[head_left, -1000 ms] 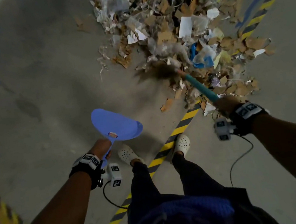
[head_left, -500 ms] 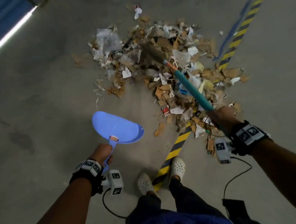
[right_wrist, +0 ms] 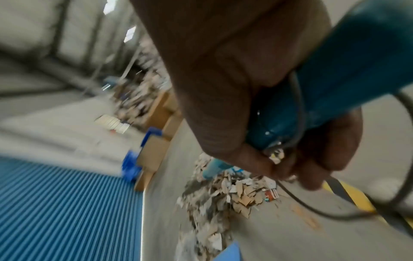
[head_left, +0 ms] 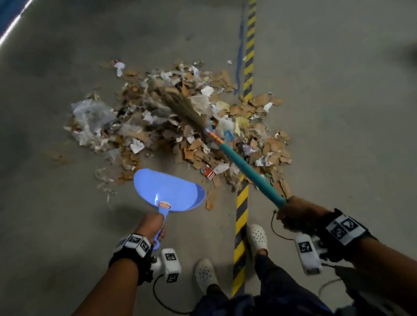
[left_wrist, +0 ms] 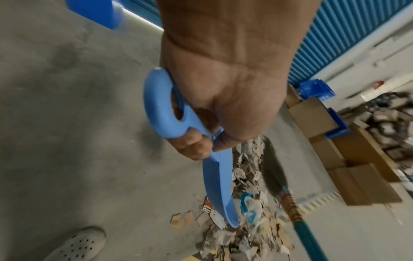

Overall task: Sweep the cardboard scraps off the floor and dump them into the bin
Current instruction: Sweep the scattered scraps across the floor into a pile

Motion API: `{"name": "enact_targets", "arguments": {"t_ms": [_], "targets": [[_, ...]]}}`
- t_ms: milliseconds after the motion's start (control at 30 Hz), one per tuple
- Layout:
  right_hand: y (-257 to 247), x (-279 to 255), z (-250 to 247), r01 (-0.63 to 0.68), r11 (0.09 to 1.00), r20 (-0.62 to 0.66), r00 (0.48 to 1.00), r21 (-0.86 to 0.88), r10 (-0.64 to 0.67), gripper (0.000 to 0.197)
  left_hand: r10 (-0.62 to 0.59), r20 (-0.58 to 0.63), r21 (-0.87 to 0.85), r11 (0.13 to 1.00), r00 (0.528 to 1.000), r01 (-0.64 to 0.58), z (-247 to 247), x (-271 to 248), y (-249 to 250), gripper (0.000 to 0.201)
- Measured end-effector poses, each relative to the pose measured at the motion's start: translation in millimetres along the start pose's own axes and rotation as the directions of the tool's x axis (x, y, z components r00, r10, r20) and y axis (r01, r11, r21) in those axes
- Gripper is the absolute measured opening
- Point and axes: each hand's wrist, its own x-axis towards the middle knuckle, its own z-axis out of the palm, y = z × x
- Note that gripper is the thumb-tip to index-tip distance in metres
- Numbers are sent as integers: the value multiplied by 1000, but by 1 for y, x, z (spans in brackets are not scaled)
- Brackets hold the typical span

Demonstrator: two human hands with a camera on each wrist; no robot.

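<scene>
Cardboard scraps (head_left: 187, 123), mixed with torn paper and plastic film, heaped loosely on the grey concrete floor (head_left: 56, 257), straddling the yellow-and-black hazard stripe (head_left: 241, 206) that runs from 6 o'clock up toward 1 o'clock. Nothing gathered yet, judging by the bare pan. Broom (head_left: 246, 171) laid diagonally across the heap, straw head planted at 12 o'clock of the pile's centre, teal shaft slanting back to 5 o'clock, probably so a pull toward the feet drags debris inward. Right hand (head_left: 298, 215) clenched round the shaft's near end, a black cable pinched in alongside it. Blue dustpan (head_left: 168, 189) held off the floor just beside the pile's 7 o'clock edge, mouth turned toward the scraps, seemingly kept ready to receive them. Left hand (head_left: 150, 225) wrapped tight round the pan's looped handle. White perforated clogs (head_left: 257, 236) on either side of the stripe at 6 o'clock. Brown cartons (left_wrist: 348, 159) and blue crates lined against a wall in the wrist views; which bin is meant, impossible to tell.
</scene>
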Motion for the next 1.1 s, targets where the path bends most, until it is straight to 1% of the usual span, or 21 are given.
{"name": "enact_targets", "arguments": {"t_ms": [100, 200, 267, 333, 400, 467, 567, 667, 700, 767, 833, 933, 967, 1000, 1033, 1100], "targets": [[29, -20, 26, 21, 999, -49, 999, -38, -23, 7, 28, 68, 155, 987, 997, -38, -6, 9, 12, 32], [73, -41, 52, 13, 1000, -125, 992, -3, -13, 6, 73, 106, 264, 959, 992, -99, -7, 13, 23, 32], [106, -53, 70, 6, 998, -157, 988, 63, 4, 8, 95, 156, 315, 939, 983, -141, -4, 15, 30, 32], [133, -60, 86, 1, 989, -163, 986, 149, 23, 15, 113, 208, 358, 916, 972, -183, 1, 19, 37, 34], [152, -66, 104, -19, 981, -181, 982, 192, 55, 19, 118, 260, 403, 889, 958, -219, 6, 22, 44, 37], [166, -73, 124, -37, 954, -214, 971, 298, 104, 18, 110, 305, 457, 855, 946, -246, 10, 24, 52, 34], [180, -87, 156, -63, 882, -264, 942, 466, 207, 11, 116, 363, 542, 781, 924, -311, 14, 29, 56, 29], [190, -95, 180, -48, 776, -286, 914, 629, 289, 8, 112, 415, 574, 738, 903, -355, 19, 35, 61, 23], [193, -99, 189, -43, 724, -291, 898, 688, 330, 8, 105, 436, 591, 716, 894, -372, 19, 37, 60, 23], [197, -101, 186, -47, 656, -288, 874, 753, 392, 13, 97, 462, 598, 699, 882, -391, 20, 39, 64, 23], [196, -98, 182, -76, 551, -243, 841, 831, 483, 22, 67, 487, 627, 668, 871, -401, 17, 46, 71, 21], [183, -71, 157, -112, 437, -177, 805, 892, 567, 29, 19, 483, 662, 647, 875, -379, 14, 72, 88, 16], [175, -56, 144, -121, 448, -183, 796, 886, 577, 30, 6, 483, 673, 637, 876, -375, 13, 84, 95, 14], [166, -38, 133, -158, 484, -185, 788, 861, 587, 31, -4, 482, 684, 626, 876, -374, 10, 96, 103, 15], [153, -18, 123, -210, 532, -174, 795, 820, 581, 33, -17, 476, 698, 616, 879, -366, 7, 111, 112, 16], [122, 27, 108, -289, 634, -159, 818, 717, 552, 45, -20, 458, 713, 605, 889, -354, 2, 144, 132, 22]]}}
